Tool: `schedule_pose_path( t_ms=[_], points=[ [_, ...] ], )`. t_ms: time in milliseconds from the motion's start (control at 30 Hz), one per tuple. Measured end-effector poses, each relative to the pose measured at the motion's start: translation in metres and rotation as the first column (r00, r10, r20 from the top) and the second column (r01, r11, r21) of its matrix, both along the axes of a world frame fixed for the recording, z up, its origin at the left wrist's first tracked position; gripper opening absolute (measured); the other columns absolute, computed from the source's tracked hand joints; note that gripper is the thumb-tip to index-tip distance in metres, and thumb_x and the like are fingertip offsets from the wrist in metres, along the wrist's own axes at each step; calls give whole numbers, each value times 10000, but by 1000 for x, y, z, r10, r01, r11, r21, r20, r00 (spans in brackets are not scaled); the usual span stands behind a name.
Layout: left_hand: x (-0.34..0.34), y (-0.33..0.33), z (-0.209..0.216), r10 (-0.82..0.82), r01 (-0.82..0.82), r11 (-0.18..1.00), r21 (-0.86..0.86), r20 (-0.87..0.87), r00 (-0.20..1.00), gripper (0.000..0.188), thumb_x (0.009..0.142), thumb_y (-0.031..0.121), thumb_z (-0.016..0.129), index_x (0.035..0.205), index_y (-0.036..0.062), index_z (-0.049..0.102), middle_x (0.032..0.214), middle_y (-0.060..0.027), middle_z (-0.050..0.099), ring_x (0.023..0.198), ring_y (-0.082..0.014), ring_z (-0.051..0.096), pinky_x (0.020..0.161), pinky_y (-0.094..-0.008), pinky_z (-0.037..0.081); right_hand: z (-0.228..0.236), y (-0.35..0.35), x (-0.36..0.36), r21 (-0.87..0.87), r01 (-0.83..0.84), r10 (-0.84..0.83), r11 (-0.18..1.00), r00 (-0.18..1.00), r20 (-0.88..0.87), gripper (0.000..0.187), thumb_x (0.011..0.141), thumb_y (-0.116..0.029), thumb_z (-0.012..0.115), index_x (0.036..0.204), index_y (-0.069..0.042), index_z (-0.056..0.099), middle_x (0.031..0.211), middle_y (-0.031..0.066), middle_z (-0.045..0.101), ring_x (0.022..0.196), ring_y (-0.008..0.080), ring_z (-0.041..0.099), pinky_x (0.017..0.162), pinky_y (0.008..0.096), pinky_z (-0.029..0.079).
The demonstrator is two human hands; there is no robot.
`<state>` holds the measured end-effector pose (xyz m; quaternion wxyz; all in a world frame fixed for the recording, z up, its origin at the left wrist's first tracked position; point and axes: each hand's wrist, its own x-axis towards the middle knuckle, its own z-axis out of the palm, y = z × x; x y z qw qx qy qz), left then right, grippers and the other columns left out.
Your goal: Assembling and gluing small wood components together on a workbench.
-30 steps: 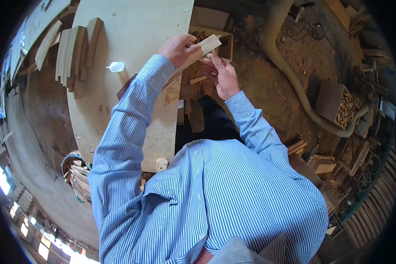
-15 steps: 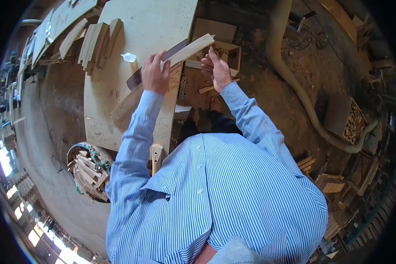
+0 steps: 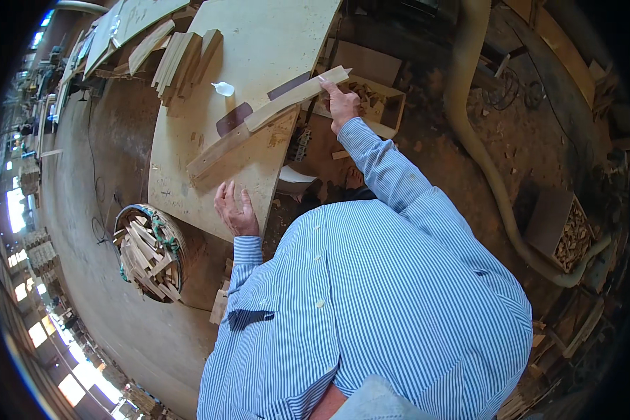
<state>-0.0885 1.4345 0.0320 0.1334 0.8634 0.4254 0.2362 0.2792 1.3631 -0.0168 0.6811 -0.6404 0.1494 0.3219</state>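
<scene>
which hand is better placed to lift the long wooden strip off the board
Right, probably. The right hand already touches the far end of the long wooden strip, while the left hand lies flat and open on the plywood board, apart from the strip.

Left hand (image 3: 236, 210): open, palm down, fingers spread and pointing forward, lying flat. Left forearm short in view, sleeve cuffed at the wrist, elbow tucked close to the torso. Right hand (image 3: 343, 105): reached well forward, arm nearly straight, sleeve down to the wrist. Index finger extended, other fingers loosely curled; no closed grasp visible. Hands well apart, right farther out than left.
</scene>
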Motion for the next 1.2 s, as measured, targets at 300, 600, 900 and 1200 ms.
schedule_pose_path(
  t_ms=[300,600,900,1200],
  points=[
    [62,16,18,-54,52,996,72,28,998,411,977,220,765,1362,89,705,1437,-156,609,1322,-359,570,1154,-494,422,13,-8,-4,140,-7,9,990,1000,-16,549,830,-387,930,1150,8,725,1083,85,762,973,180,660,961,364,525],
    [79,51,3,-88,90,993,74,-35,996,428,994,300,763,1375,116,700,1448,-151,611,1340,-363,564,1159,-497,421,20,-46,-16,220,-142,128,965,989,78,500,889,-400,899,1150,-10,728,1050,50,736,928,159,652,910,326,541],
    [42,147,-21,35,-38,979,201,18,999,465,1037,419,712,1359,83,709,1420,-163,628,1328,-358,585,1151,-493,438,59,-127,-40,-321,-240,385,916,749,540,502,919,-308,873,1251,23,694,1141,133,727,1074,249,708,941,382,568],
    [77,192,-22,86,-86,996,-2,156,984,385,1068,280,702,1379,54,700,1427,-182,647,1305,-342,606,1125,-459,470,89,-112,-43,-382,-272,405,883,853,330,493,1046,-331,758,1402,-18,624,1275,115,693,1101,190,672,959,359,564]
  ],
)
